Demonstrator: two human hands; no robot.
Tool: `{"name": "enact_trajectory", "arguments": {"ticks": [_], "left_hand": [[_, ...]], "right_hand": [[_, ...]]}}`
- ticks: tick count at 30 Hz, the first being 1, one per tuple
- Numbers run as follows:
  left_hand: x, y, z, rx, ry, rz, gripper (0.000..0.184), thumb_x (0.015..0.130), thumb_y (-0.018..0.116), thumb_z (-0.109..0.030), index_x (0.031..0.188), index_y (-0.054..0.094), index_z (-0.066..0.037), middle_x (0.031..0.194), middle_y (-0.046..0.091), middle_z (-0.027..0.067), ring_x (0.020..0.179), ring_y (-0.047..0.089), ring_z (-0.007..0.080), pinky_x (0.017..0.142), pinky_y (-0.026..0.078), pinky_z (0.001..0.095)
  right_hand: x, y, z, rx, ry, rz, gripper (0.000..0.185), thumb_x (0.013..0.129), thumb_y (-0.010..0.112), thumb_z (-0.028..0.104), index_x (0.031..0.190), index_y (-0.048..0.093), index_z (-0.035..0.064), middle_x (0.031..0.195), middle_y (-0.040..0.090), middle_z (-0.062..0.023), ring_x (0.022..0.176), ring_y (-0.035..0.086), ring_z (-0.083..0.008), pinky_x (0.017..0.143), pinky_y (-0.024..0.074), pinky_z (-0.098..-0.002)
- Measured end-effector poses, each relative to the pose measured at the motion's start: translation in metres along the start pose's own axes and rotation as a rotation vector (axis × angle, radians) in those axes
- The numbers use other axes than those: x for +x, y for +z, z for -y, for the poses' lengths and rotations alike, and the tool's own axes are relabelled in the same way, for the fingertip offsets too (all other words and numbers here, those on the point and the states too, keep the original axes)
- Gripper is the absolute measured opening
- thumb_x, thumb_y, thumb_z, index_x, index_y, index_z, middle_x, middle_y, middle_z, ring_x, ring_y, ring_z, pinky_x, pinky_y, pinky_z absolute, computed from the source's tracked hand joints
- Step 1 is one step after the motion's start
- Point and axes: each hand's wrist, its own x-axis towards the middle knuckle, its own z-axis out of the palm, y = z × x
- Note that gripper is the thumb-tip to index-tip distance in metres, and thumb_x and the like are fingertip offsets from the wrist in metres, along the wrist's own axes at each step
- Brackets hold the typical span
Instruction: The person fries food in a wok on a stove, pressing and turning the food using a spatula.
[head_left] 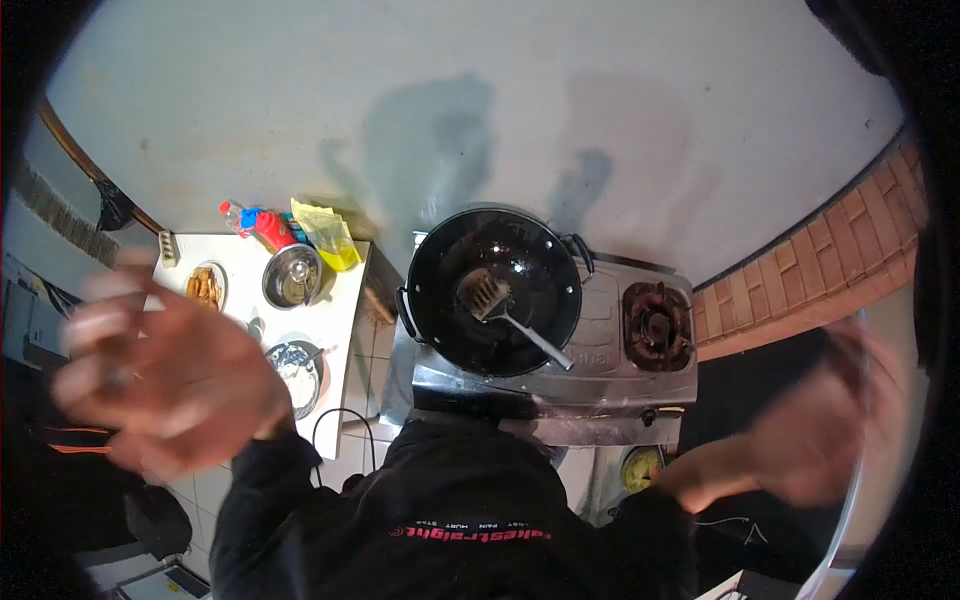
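Note:
My left hand (175, 375), blurred by motion, is raised over the left side with its fingers apart and nothing visible in it. Far to the right, my right hand (815, 435) is also smeared; its fingers seem stretched out, with no object showing. Between them a black wok (450, 335) sits on the stove (600, 385), well away from both hands. A slotted metal spatula (515, 322) rests inside it, its handle leaning over the near right rim. The wok's bottom looks dark and shiny.
A white table (335, 375) at left carries a plate of browned food (205, 287), a metal bowl (292, 275), a pan with white contents (298, 380), a red bottle (273, 231) and a yellow packet (325, 235). A bare burner (657, 327) is right of the wok; a brick ledge (800, 260) runs beyond.

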Motion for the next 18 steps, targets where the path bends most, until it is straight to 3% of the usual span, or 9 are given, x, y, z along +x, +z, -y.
{"name": "enact_trajectory", "arguments": {"ticks": [1, 2, 3, 5, 6, 9, 10, 15, 18], "left_hand": [[-0.044, -0.006, 0.007, 0.297, -0.122, 0.174, 0.045, 0.095, 0.051, -0.042, 0.119, 0.048, -0.004, 0.111, 0.058, 0.021, 0.107, 0.055, 0.0347, 0.101, 0.039, 0.0524], [-0.09, -0.017, 0.019, 0.35, -0.277, 0.238, 0.039, 0.096, 0.051, -0.035, 0.116, 0.05, -0.002, 0.114, 0.058, 0.0211, 0.109, 0.055, 0.0335, 0.101, 0.041, 0.0487], [-0.13, -0.036, 0.022, 0.483, -0.502, 0.343, 0.035, 0.092, 0.051, -0.023, 0.117, 0.052, 0.001, 0.117, 0.057, 0.0199, 0.11, 0.055, 0.0303, 0.102, 0.042, 0.0446], [-0.182, -0.056, 0.028, 0.647, -0.795, 0.354, 0.026, 0.097, 0.052, -0.012, 0.118, 0.056, 0.002, 0.11, 0.062, 0.0138, 0.102, 0.056, 0.0229, 0.092, 0.044, 0.0363], [-0.201, -0.07, 0.03, 0.713, -1.031, 0.278, 0.02, 0.1, 0.051, -0.009, 0.115, 0.059, 0.001, 0.109, 0.063, 0.0104, 0.098, 0.056, 0.0174, 0.088, 0.044, 0.0308], [-0.243, -0.113, 0.016, 0.942, -1.186, 0.31, 0.017, 0.101, 0.053, -0.011, 0.115, 0.06, -0.003, 0.102, 0.065, 0.0092, 0.09, 0.059, 0.016, 0.08, 0.046, 0.0302], [-0.251, -0.116, 0.01, 0.954, -1.282, 0.277, 0.016, 0.101, 0.054, -0.012, 0.112, 0.061, -0.003, 0.1, 0.066, 0.0097, 0.088, 0.06, 0.0161, 0.077, 0.048, 0.0308], [-0.346, -0.137, -0.005, 0.697, -1.583, 0.285, 0.02, 0.101, 0.056, -0.02, 0.104, 0.063, -0.002, 0.081, 0.066, 0.0069, 0.072, 0.06, 0.0134, 0.067, 0.048, 0.0288], [-0.356, -0.112, -0.016, 0.852, -1.649, 0.541, 0.035, 0.099, 0.062, -0.034, 0.1, 0.064, 0.001, 0.085, 0.068, 0.015, 0.077, 0.065, 0.0245, 0.071, 0.05, 0.0367]], "right_hand": [[-0.042, 0.012, -0.027, -0.084, 0.252, 0.163, 0.038, 0.1, 0.041, 0.03, 0.114, 0.058, -0.0019, 0.102, 0.063, -0.0159, 0.098, 0.063, -0.023, 0.094, 0.0487, -0.0421], [-0.09, 0.008, -0.048, -0.011, 0.623, 0.4, 0.047, 0.105, 0.043, 0.043, 0.119, 0.057, 0.0006, 0.098, 0.064, -0.0127, 0.087, 0.064, -0.0201, 0.077, 0.0509, -0.0301], [-0.152, -0.005, -0.071, -0.106, 0.881, 0.442, 0.046, 0.106, 0.043, 0.044, 0.123, 0.054, 0.0025, 0.095, 0.064, -0.0093, 0.082, 0.063, -0.0162, 0.075, 0.0491, -0.0293], [-0.217, -0.005, -0.061, -0.331, 1.191, 0.528, 0.037, 0.108, 0.043, 0.037, 0.127, 0.056, 0.0085, 0.079, 0.063, -0.0043, 0.072, 0.06, -0.0138, 0.066, 0.0475, -0.0318], [-0.252, -0.016, -0.07, -0.396, 1.182, 0.603, 0.035, 0.107, 0.046, 0.037, 0.126, 0.054, 0.0092, 0.075, 0.063, -0.0057, 0.063, 0.06, -0.0129, 0.056, 0.0459, -0.0295], [-0.28, -0.016, -0.07, -0.29, 1.513, 0.588, 0.035, 0.106, 0.047, 0.039, 0.126, 0.05, 0.0101, 0.076, 0.063, -0.0068, 0.059, 0.059, -0.0118, 0.049, 0.0449, -0.0266], [-0.289, -0.016, -0.074, -0.27, 1.546, 0.613, 0.037, 0.105, 0.049, 0.041, 0.126, 0.045, 0.0107, 0.075, 0.063, -0.0074, 0.052, 0.057, -0.0104, 0.041, 0.0427, -0.0258], [-0.298, -0.011, -0.084, -0.14, 1.678, 0.606, 0.035, 0.103, 0.055, 0.04, 0.122, 0.045, 0.0131, 0.074, 0.062, -0.0079, 0.047, 0.056, -0.0118, 0.033, 0.038, -0.0254], [-0.288, -0.004, -0.081, -0.061, 1.75, 0.57, 0.032, 0.102, 0.057, 0.039, 0.12, 0.046, 0.0138, 0.074, 0.062, -0.0073, 0.047, 0.056, -0.0111, 0.033, 0.0376, -0.0247]]}}
